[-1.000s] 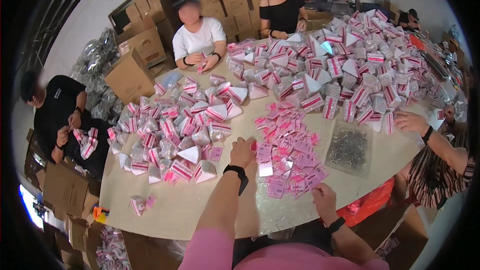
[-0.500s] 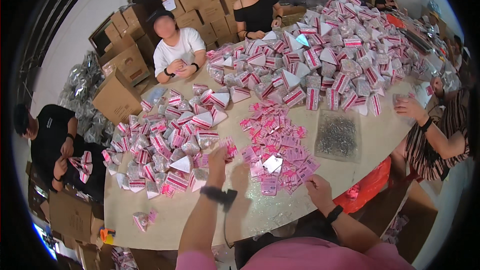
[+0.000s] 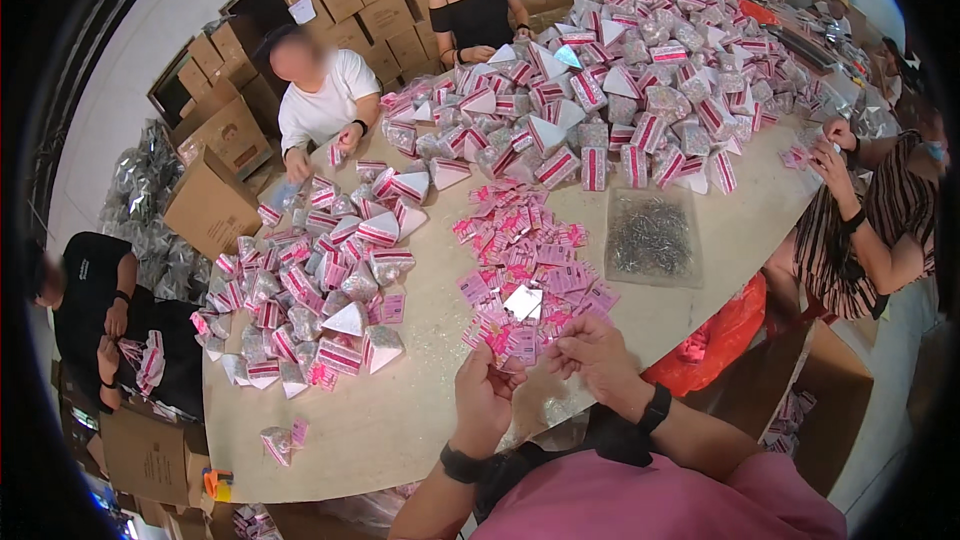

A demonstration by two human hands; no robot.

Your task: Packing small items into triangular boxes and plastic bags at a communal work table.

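Observation:
My left hand (image 3: 482, 398) and my right hand (image 3: 600, 360) are close together at the near edge of a heap of small pink printed cards (image 3: 550, 265). The fingertips of both are drawn together in a pinch. What they hold is too small to make out against the pink cards behind. A shiny white-silver piece (image 3: 522, 303) lies on the heap just beyond my fingers. To the left is a pile of clear pyramid-shaped bags with pink-striped headers (image 3: 335, 275), and a single pink card (image 3: 393, 309) lies by its right edge.
A flat clear bag of small metal pieces (image 3: 655, 240) lies right of the cards. A larger heap of filled bags (image 3: 640, 90) covers the far table. One filled bag (image 3: 277, 445) sits near left. Co-workers surround the table. A red plastic bag (image 3: 715, 335) and an open carton (image 3: 825, 390) are at right.
My left hand has moved right and nearer, away from the left pile. My right hand has come left to meet it. The person in white has reached toward the left pile.

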